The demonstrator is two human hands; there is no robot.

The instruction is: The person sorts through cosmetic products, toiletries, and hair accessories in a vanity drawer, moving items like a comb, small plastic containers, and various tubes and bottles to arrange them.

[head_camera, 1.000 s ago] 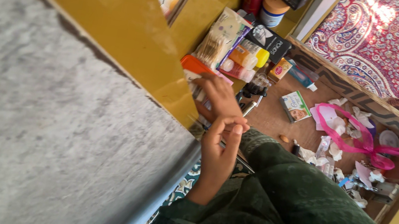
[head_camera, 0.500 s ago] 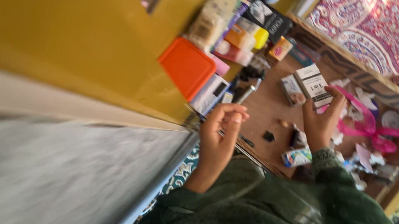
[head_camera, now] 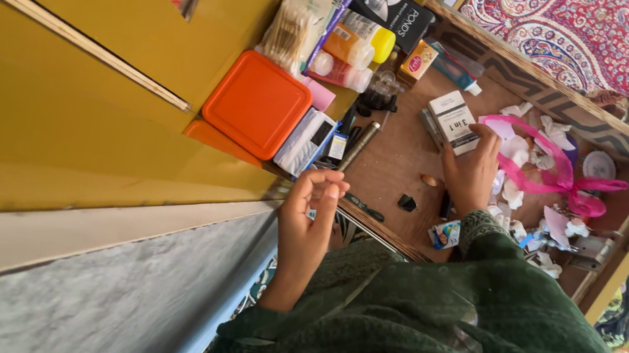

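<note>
Your left hand hovers near the drawer's front edge, fingers curled loosely together; I cannot tell whether they pinch anything. Farther in, your right hand grips the small white box over the cluttered wooden drawer. Swing that box carelessly and it could knock the crumpled tissues and pink ribbon just beside it.

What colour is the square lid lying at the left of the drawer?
Orange lid, seen in the head view.
</note>
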